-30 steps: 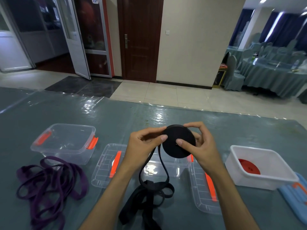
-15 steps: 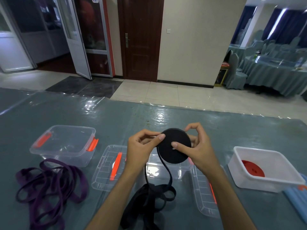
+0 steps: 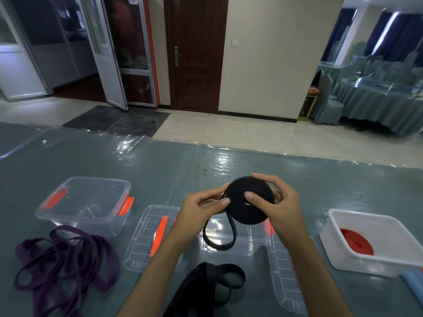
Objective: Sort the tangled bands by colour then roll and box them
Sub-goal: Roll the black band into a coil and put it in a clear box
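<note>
Above the clear box (image 3: 231, 244), black roll (image 3: 248, 205) pinched by right hand (image 3: 278, 205); left hand (image 3: 201, 208) pinching loose tail (image 3: 218, 236). Might spring undone if pinch slips.

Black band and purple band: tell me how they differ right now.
The black band is mostly wound into a tight disc, held up by both hands; the purple band lies loose and tangled on the table. Black is being worked; purple lies untouched. Both are long flat straps, neither boxed yet.
</note>
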The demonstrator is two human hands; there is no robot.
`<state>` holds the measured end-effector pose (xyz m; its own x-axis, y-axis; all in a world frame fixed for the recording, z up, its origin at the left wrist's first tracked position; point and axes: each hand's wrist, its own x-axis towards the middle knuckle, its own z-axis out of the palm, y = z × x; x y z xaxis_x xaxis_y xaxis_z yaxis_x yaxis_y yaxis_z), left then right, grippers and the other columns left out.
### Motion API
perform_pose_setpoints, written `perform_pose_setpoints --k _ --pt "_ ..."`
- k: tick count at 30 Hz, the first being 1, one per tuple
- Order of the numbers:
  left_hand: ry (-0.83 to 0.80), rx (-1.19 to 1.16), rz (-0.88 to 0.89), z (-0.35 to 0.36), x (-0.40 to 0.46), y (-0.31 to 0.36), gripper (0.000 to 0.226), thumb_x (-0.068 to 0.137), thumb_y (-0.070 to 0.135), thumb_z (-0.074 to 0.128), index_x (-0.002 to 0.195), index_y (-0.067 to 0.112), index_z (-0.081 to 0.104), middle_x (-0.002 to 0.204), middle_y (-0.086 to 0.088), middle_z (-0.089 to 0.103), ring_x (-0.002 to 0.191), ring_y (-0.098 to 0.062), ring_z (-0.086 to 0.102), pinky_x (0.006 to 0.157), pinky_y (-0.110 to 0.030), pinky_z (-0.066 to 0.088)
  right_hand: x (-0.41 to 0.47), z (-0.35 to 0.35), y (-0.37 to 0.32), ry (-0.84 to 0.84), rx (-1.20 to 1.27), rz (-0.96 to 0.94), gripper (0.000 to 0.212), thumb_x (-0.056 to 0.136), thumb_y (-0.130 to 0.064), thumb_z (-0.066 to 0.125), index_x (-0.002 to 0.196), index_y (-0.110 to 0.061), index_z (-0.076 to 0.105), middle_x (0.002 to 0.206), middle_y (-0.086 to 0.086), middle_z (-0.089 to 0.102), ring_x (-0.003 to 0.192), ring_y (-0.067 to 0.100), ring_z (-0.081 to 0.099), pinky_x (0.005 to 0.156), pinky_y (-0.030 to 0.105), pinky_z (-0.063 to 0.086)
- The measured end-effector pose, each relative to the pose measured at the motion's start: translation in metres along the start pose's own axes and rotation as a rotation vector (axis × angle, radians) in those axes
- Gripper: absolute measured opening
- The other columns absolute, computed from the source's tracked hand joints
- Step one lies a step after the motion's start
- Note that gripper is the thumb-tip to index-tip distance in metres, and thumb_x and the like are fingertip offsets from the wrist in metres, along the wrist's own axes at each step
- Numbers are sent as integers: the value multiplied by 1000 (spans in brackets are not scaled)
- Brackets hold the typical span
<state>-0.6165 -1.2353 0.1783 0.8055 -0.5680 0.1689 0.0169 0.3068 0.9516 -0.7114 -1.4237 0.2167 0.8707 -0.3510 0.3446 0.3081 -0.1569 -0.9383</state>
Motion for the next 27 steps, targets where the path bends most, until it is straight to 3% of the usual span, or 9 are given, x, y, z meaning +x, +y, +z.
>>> perform_pose_setpoints --k 3,5,8,11,15,19,23,25,27 --pt "95 92 96 -2 5 1 26 88 22 86 113 27 82 112 -2 81 108 -21 77 94 -27 60 0 4 11 29 52 77 38 79 -14 88 105 -20 60 97 18 80 87 40 79 66 48 66" --pt "196 154 146 0 6 -1 21 80 33 90 99 29 81 101 -1 82 99 -18 79 89 -22 60 2 0 16 -50 92 159 42 79 -14 86 102 -20 51 93 25 78 85 49 76 65 54 66" --pt "152 101 79 -4 5 -9 14 82 27 89 91 23 79 102 -8 82 101 -24 79 89 -26 61 7 -7 17 -156 36 160 49 82 -12 86 121 -31 63 99 18 80 91 38 79 72 46 67" --pt "24 55 -22 -14 6 -11 17 87 14 85 102 21 81 116 -10 80 112 -28 76 97 -33 61 9 -8 19 -92 -25 62 41 79 -13 88 116 -27 77 104 8 82 96 27 80 80 41 67" --pt "-34 145 -35 -18 9 -9 36 89 14 84 121 29 80 122 -2 79 116 -23 75 102 -31 58 3 -5 30 3 13 62 35 78 -10 88 108 -23 74 99 11 82 92 29 80 74 41 67" --pt "25 229 26 -15 12 -13 28 85 20 87 111 30 83 115 1 81 108 -20 77 99 -30 60 3 -10 41 -131 17 180 39 81 -16 86 108 -26 59 99 16 80 88 35 79 68 45 67" --pt "120 114 10 -10 14 -21 24 76 24 94 98 22 83 107 -9 82 103 -28 79 96 -43 63 11 -19 42 -253 -91 131 49 89 -21 85 132 -37 67 113 6 80 102 27 78 84 41 66" --pt "111 5 -34 -5 17 -27 26 83 19 88 108 22 83 116 -10 80 109 -28 77 96 -43 63 16 -20 41 -188 -70 77 44 88 -18 84 129 -32 73 117 3 79 106 25 78 86 37 65" --pt "69 -52 -71 -1 17 -33 39 91 16 76 130 18 74 126 -7 77 117 -25 74 94 -34 62 19 -19 45 -123 -30 77 42 88 -10 84 127 -24 73 118 4 79 105 25 78 84 38 66"
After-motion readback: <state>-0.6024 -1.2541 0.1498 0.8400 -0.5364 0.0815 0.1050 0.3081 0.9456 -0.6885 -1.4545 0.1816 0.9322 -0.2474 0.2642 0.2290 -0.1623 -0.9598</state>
